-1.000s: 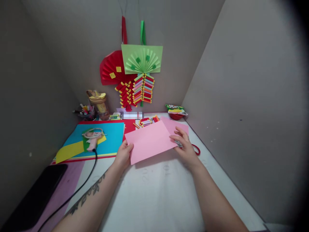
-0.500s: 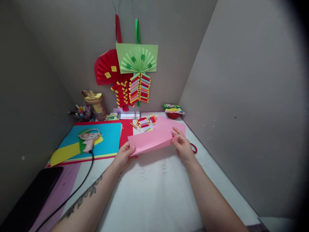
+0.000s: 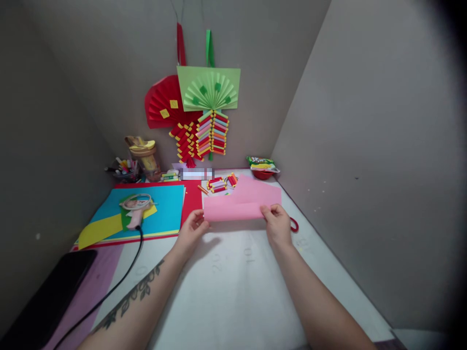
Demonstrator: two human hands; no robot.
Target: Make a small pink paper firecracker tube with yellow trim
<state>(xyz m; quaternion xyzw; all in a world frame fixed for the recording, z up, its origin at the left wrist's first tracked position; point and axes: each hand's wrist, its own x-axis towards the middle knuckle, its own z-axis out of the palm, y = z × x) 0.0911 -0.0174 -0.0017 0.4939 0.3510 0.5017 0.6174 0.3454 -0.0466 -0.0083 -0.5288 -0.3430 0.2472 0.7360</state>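
A strip of pink paper (image 3: 233, 212) is held out level over the white table, its near edge turned toward me. At its left end, my left hand (image 3: 191, 232) has thumb and fingers closed about the edge; the fingertips are partly hidden. My right hand (image 3: 279, 227) pinches the other end, thumb on top. Behind the strip lies a larger pink sheet (image 3: 257, 188) with a slanted edge. The red handle of what looks like scissors (image 3: 294, 224) shows just right of my right hand.
Blue paper sheets (image 3: 160, 204) lie at left, with a pink glue gun (image 3: 135, 218) and its black cord on them. Small paper rolls (image 3: 217, 184) lie behind the strip. A red bowl (image 3: 263, 174) stands at the back. Paper fan decorations (image 3: 211, 92) hang on the wall.
The pink strip has turned from a tilt to level, and its left end has shifted right. My left hand has moved slightly right and up with it; my right thumb now lies on top.
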